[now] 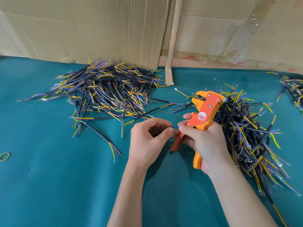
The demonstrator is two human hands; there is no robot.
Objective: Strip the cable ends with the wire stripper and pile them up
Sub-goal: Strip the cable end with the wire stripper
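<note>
Altogether three heaps of black-sheathed cables with yellow, blue and red cores lie on the teal-covered table (49, 185): left heap (105, 89), right heap (246, 128), far-right heap (293, 89). One orange wire stripper (205, 112) sits in the right hand (203, 143), grip curled round its handles. Left hand (147, 138) and right fingertips pinch a thin blue wire (175, 127) between them.

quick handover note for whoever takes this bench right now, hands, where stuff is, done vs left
Right hand: grips the orange wire stripper, head pointing away; its fingertips also pinch a thin blue wire.
Left hand: pinches the same blue wire from the other side.
Cables: big pile far left on the green table, second pile beside the right hand, a smaller heap at the far right edge.
Done or left: I cannot tell which pile is finished. Wire in hand is not in the stripper's head.
</note>
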